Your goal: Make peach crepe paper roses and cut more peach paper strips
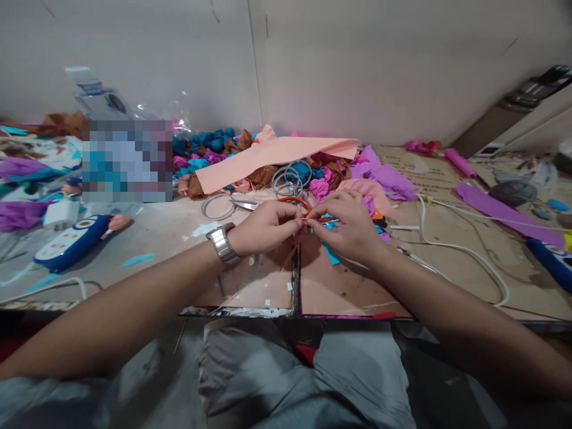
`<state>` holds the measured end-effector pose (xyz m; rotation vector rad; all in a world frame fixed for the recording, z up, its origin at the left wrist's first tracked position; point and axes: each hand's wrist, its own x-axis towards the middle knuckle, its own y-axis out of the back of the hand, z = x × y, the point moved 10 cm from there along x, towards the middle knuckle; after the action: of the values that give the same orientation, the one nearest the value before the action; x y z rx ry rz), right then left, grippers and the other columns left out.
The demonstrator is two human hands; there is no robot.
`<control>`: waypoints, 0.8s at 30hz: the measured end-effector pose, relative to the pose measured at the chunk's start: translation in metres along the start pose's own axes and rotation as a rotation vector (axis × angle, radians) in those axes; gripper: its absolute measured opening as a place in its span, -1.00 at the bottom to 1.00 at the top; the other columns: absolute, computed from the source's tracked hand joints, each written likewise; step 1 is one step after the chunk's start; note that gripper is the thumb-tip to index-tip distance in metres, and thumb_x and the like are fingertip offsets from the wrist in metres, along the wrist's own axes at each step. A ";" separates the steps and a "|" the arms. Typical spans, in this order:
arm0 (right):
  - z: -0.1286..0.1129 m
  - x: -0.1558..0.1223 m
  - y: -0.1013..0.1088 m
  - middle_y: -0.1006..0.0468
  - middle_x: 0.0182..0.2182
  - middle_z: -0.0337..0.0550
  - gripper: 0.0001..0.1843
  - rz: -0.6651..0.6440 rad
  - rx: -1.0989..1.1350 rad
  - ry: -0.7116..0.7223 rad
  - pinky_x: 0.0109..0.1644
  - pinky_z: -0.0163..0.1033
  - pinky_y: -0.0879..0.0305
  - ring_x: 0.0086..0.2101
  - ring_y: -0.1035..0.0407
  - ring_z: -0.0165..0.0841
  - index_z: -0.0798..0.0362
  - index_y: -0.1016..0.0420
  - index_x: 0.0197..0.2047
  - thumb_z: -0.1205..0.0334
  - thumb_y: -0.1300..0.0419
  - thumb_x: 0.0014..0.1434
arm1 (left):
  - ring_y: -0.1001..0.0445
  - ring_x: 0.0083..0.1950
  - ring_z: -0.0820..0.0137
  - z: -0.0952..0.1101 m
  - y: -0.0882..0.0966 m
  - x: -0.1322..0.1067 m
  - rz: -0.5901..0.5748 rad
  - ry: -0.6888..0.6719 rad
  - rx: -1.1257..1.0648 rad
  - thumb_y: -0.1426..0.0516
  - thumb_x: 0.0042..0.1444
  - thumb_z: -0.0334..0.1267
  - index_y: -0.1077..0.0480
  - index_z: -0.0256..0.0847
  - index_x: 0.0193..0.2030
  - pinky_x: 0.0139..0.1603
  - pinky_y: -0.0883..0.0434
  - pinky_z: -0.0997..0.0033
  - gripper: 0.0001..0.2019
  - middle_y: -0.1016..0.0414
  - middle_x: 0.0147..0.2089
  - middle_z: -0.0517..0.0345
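Observation:
Over the middle of the table my left hand (270,225), with a metal watch (223,243) on its wrist, and my right hand (346,223) meet at their fingertips. Both pinch a thin peach strand (290,253), whose loose end trails down toward the table edge. Most of the held part is hidden by the fingers. Just behind the left hand lie scissors (245,204) with orange handles, partly covered. Thin grey rings (286,179) and another ring (217,207) rest close by. Blue scraps (331,253) show under the right hand.
Folded peach paper (268,158) lies across a heap of crumpled coloured paper (210,142) at the back. A blue power strip (74,241) is on the left. White cord (465,243) loops over cardboard (402,173) on the right, near purple paper (509,214).

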<state>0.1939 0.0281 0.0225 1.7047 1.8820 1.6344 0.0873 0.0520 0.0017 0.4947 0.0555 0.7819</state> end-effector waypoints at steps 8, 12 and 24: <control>-0.003 0.000 0.000 -0.66 -0.27 -0.21 -0.92 -0.006 -0.017 0.037 0.09 0.00 -0.03 -0.14 -0.40 -0.20 -0.07 -0.60 -0.19 0.18 -0.26 0.28 | -0.44 -0.43 0.48 -0.007 -0.006 -0.001 -0.042 0.102 -0.131 -0.11 0.26 -0.22 -0.45 -0.31 -0.39 -0.38 -0.34 0.53 -0.75 -0.51 -0.46 0.16; -0.005 0.000 0.001 -0.66 -0.28 -0.23 -0.93 0.010 -0.026 0.065 0.10 0.01 -0.02 -0.15 -0.40 -0.22 -0.07 -0.59 -0.20 0.19 -0.26 0.28 | -0.44 -0.42 0.48 -0.007 -0.008 0.000 -0.061 0.090 -0.125 -0.11 0.27 -0.20 -0.46 -0.31 -0.38 -0.37 -0.36 0.53 -0.73 -0.52 -0.45 0.16; -0.019 -0.002 0.007 -0.68 -0.27 -0.25 -0.91 0.013 -0.049 0.146 0.12 0.01 -0.03 -0.15 -0.43 -0.25 -0.08 -0.58 -0.14 0.19 -0.24 0.33 | -0.48 -0.48 0.48 -0.016 -0.007 -0.002 -0.037 0.219 -0.260 -0.11 0.19 -0.26 -0.43 -0.29 -0.37 -0.47 -0.35 0.57 -0.82 -0.50 -0.49 0.18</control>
<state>0.1857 0.0139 0.0342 1.6223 1.8797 1.8401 0.0870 0.0533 -0.0159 0.1601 0.1639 0.7913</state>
